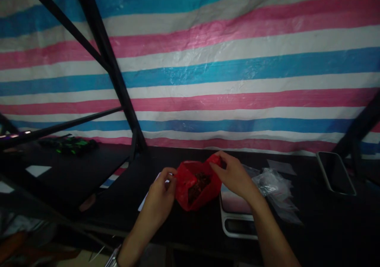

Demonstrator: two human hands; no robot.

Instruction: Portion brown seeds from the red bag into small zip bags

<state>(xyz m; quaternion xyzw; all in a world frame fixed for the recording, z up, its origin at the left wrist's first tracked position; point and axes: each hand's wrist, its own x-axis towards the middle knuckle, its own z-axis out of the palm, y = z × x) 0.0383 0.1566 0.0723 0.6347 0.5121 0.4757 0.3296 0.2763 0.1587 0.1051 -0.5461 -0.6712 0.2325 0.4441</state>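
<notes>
So your red plastic bag [194, 186] with dark stuff inside sits open on the black table [311, 235], your left hand [158, 197] and right hand [234, 176] each pinching its rim, scale [237, 215] and clear bags [274, 186] just beside it.

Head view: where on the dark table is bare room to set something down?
Bare table lies between the clear plastic bags and the phone, and left of the left hand. It is crowded around the red bag, held by both hands, right hand, beside the scale.
</notes>
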